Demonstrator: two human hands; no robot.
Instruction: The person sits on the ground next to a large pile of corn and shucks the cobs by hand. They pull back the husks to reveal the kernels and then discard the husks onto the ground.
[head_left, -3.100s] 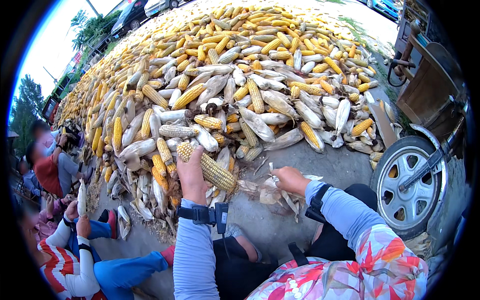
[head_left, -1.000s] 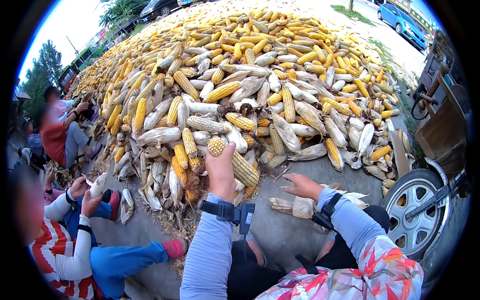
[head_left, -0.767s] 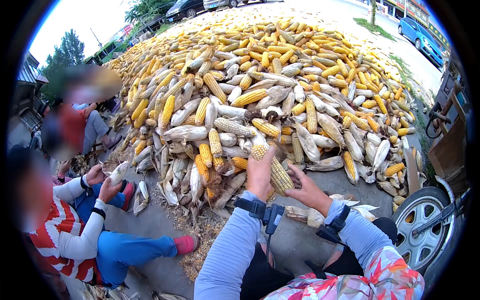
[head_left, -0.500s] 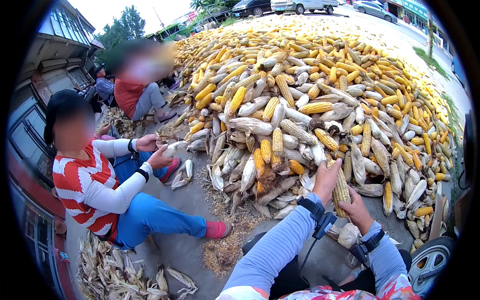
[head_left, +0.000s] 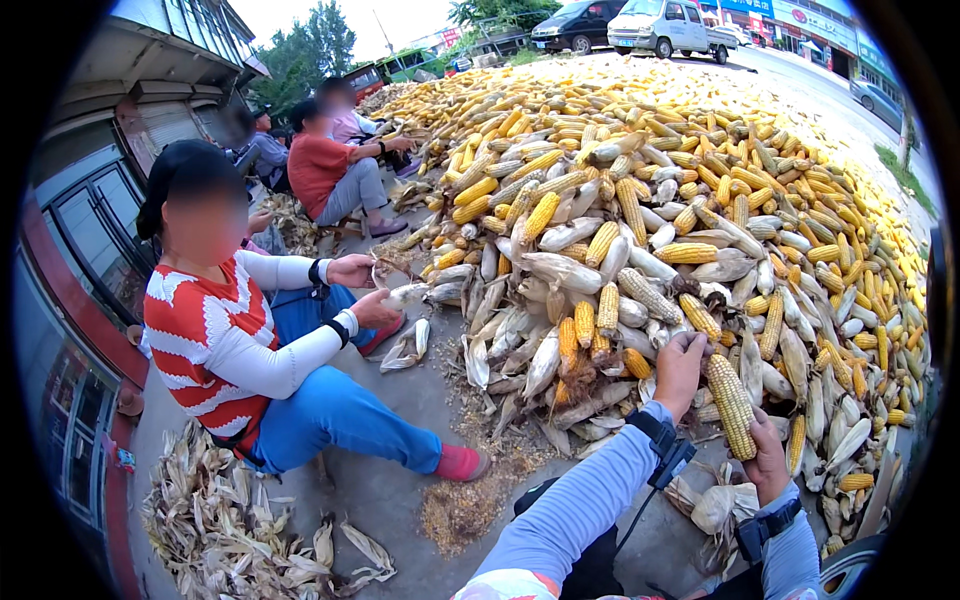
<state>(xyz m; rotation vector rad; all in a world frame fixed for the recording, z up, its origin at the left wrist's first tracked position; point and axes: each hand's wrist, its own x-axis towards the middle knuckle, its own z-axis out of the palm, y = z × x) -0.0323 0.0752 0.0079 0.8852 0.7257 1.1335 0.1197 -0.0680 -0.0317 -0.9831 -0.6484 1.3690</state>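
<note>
A bare yellow corn cob (head_left: 732, 408) slants between my hands in front of the large corn pile (head_left: 610, 245). My right hand (head_left: 766, 458) is closed around its lower end. At its upper end my left hand (head_left: 679, 376) has its fingers pinched together at the tip; the contact is partly hidden behind the fingers. Both forearms wear pale blue sleeves with dark straps. Just beyond my hands lie husked yellow cobs and ears still in pale husks. Below the held cob, between my forearms, are loose dry husks (head_left: 715, 508).
On my left a co-worker (head_left: 215, 320) in a red and white top sits holding a pale ear. More people (head_left: 345, 180) sit farther along the pile. A husk heap (head_left: 225, 520) and loose kernels (head_left: 460, 510) lie on the ground. A wheel (head_left: 850, 568) stands at lower right.
The view has swung left, so the scene sits farther right. My left hand has shifted from the cob's upper side to its tip, leaving more of the cob exposed. My right hand still grips it.
</note>
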